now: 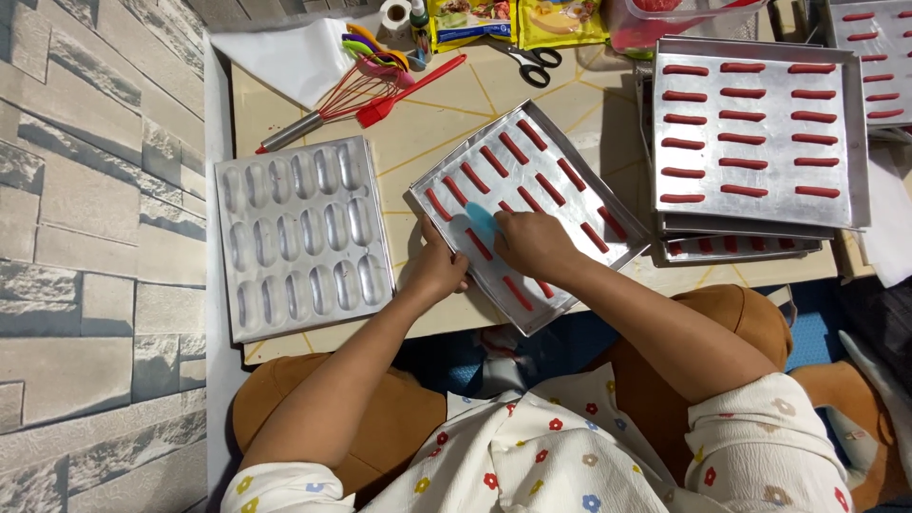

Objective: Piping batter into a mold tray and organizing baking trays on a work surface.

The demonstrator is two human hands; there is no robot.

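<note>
A person's right hand (534, 242) presses what looks like a light-blue scraper (480, 222) onto a tilted metal tray (570, 147) of red strips (475, 178) at the table's near edge; left hand (439, 269) fingers curl round the tray's near-left rim, steadying it.

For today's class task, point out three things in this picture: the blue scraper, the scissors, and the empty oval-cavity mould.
blue scraper (481, 220), head view, on its rounded blade.
scissors (532, 63), head view, near the pivot where blades meet handles.
empty oval-cavity mould (302, 235), head view, on a cavity in the middle row.
</note>
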